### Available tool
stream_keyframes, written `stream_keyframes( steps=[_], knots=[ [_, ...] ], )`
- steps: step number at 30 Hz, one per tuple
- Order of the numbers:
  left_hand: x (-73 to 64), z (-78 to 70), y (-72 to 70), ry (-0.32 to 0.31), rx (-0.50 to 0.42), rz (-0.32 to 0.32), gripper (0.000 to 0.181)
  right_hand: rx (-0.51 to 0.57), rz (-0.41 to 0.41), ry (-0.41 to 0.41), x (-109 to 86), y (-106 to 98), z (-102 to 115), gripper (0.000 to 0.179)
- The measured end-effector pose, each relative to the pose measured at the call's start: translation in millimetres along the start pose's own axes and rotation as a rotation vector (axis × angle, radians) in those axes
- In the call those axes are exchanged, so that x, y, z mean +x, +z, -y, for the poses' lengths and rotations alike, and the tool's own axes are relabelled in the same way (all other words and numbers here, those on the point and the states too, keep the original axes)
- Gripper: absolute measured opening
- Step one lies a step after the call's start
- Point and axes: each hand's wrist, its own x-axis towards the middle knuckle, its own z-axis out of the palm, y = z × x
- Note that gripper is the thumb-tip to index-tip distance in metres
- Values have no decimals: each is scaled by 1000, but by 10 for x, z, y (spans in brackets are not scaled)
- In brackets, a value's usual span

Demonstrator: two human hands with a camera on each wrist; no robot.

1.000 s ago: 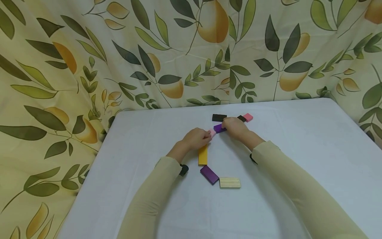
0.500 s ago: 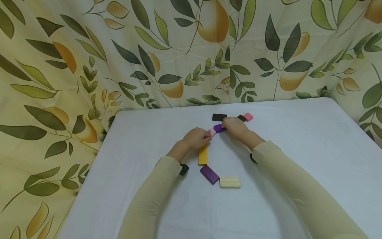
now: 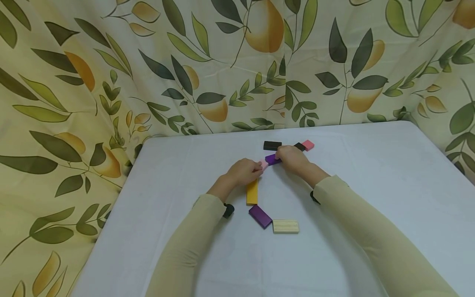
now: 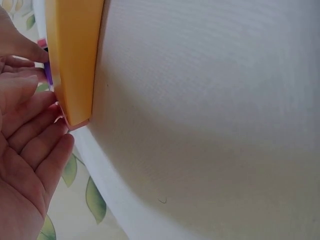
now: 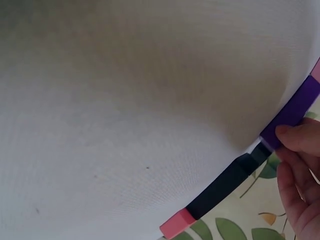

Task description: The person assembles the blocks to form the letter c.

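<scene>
My left hand (image 3: pixel 244 171) pinches a light pink block (image 3: pixel 264 164) just beyond the far end of a flat yellow block (image 3: pixel 252 193). In the left wrist view its fingers curve in behind the yellow block's end. To the right, my right hand (image 3: pixel 292 159) pinches a purple block (image 3: pixel 272 159) between thumb and fingers, as the right wrist view also shows. This purple block lies end to end with the light pink one. Black blocks (image 5: pixel 222 182) run on from its other end in the right wrist view, with a coral pink block (image 5: pixel 176 224) beyond them.
A black block (image 3: pixel 272 145) lies separately behind the hands. Nearer me, a dark purple block (image 3: pixel 260 216) slants from the yellow one's end toward a cream block (image 3: pixel 285 226). White cloth covers the table (image 3: pixel 356 177); a leaf-and-fruit patterned curtain (image 3: pixel 237 66) hangs behind.
</scene>
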Motion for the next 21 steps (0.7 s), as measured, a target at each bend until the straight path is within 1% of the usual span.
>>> stream_keyframes(
  steps=[5,11,15,18,21],
  knots=[
    [4,5,3,3,10,-5,34,10,5,11,-6,-6,7,16],
    [5,-3,1,0,18,-6,35,59,-14,30,-21,-15,13,19],
    [14,3,-5,18,26,-14,33,81,-11,43,-26,-29,13,20],
    [30,6,-13,37,38,-35,29,100,-1,62,-24,-40,13,21],
    [44,-5,-28,27,29,-37,26,137,25,95,-13,-42,16,20]
  ],
)
